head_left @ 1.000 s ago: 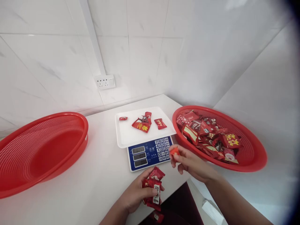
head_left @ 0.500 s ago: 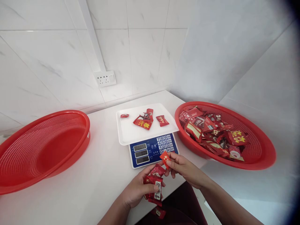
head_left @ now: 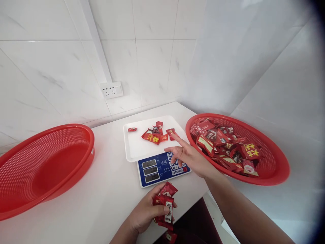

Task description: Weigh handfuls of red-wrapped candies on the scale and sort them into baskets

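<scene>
Several red candy packets (head_left: 166, 214) are bunched in my left hand (head_left: 147, 210), its thumb pressed over the top one, in front of the scale. My right hand (head_left: 186, 154) reaches over the blue scale (head_left: 164, 167) with fingers apart and nothing in them. Its index fingertip is close to a red packet (head_left: 170, 133) on the white weighing tray (head_left: 137, 150). A small orange-red packet (head_left: 164, 138) lies beside a group of wrapped candies (head_left: 152, 135) there. Another small packet (head_left: 132, 129) rests alone near the tray's left side.
To the right stands a red perforated basket (head_left: 275, 169) heaped with packaged candies. A second red basket (head_left: 63, 162) with nothing visible in it is at the left. Behind the white table (head_left: 106, 189) are a tiled wall and a power socket (head_left: 111, 90). One packet (head_left: 170, 236) shows below the table edge.
My right hand has moved forward from beside my left hand to the tray and let go of the small orange-red packet, which now lies there. My left hand keeps its packets.
</scene>
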The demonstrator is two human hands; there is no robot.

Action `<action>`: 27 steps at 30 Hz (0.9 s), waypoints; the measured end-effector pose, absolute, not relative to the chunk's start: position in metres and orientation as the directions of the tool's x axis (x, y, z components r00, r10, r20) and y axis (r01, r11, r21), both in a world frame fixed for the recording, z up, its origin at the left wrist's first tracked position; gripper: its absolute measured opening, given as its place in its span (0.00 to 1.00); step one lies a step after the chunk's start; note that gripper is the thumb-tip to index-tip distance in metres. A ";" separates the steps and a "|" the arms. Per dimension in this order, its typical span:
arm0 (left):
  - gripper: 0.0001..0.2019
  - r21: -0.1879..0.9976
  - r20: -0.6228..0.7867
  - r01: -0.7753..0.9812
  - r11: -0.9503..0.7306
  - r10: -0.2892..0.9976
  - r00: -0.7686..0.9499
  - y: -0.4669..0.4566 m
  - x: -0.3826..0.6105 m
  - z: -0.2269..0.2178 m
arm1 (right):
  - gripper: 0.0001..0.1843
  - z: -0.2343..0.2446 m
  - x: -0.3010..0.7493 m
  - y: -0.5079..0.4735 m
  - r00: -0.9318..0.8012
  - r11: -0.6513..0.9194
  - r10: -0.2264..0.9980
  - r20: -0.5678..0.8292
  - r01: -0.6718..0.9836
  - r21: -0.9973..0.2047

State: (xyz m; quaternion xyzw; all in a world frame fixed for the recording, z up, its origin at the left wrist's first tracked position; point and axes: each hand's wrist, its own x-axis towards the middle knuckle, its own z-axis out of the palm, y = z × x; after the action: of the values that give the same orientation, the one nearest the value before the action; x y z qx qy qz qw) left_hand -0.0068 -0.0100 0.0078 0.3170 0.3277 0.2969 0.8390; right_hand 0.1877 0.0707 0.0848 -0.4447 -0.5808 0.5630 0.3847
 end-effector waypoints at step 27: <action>0.27 0.697 0.531 0.444 -0.563 0.822 0.207 -0.041 0.014 -0.016 | 0.25 -0.007 0.121 -0.029 -0.375 -0.313 0.919 -0.122 -0.506 -0.804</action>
State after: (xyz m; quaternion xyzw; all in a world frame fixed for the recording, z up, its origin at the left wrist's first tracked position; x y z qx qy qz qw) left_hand 0.0145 -0.0406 -0.0161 0.7501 0.4218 0.4677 0.2018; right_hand 0.1207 -0.0294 -0.0072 -0.2980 -0.3463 0.7535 0.4727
